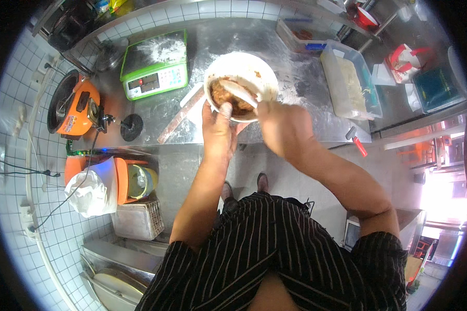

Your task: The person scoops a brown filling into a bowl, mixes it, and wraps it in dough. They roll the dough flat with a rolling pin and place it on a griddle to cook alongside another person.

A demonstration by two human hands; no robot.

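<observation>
A white bowl (pixel 267 70) is tilted towards me over the steel worktop (pixel 241 35). My left hand (pixel 219 130) grips its near rim, the thumb reaching just inside. Down in the bowl lies a brown, moist filling (pixel 221 95), with smears and bits stuck to the wall. My right hand (pixel 286 126), slightly blurred, is closed round the handle of a white spoon or scoop (pixel 235 90), whose head rests in or just over the filling. Left of the bowl, a flat wooden strip (pixel 181 115) lies on the flour-dusted metal.
A green digital scale (pixel 155 64) dusted with flour stands back left, near an orange round appliance (pixel 81 110). At right are a clear plastic tub (pixel 348 83) with pale contents and another plastic container (pixel 301 37). A red-handled scraper (pixel 359 144) sits at the front edge.
</observation>
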